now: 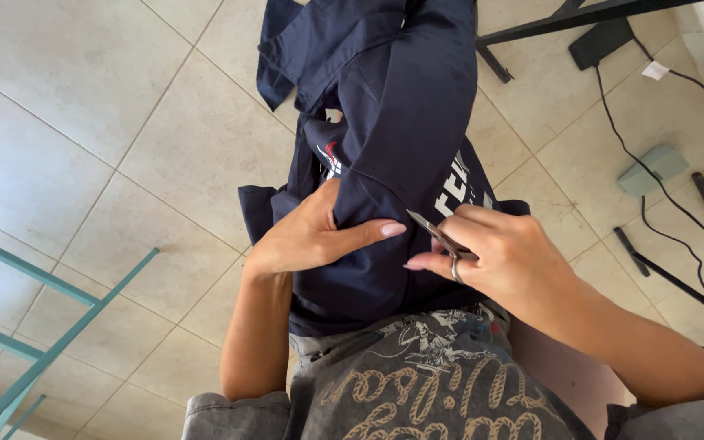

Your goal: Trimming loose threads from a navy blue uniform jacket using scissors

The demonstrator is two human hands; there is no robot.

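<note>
A dark navy garment [401,106] with white printed lettering lies over my lap and hangs toward the floor. My left hand [315,232] grips a fold of this fabric, thumb stretched along its edge. My right hand [495,257] holds small metal scissors [437,236], one finger through a ring handle, the blades pointing up-left at the fold just beside my left thumb. The blade tips touch or nearly touch the cloth. I wear a grey printed shirt [417,383].
Beige floor tiles [124,163] lie below. A teal metal frame [50,326] stands at lower left. At right are black table legs [547,24], a black foot pedal [600,41], a pale green pedal [653,169] and black cables [621,130].
</note>
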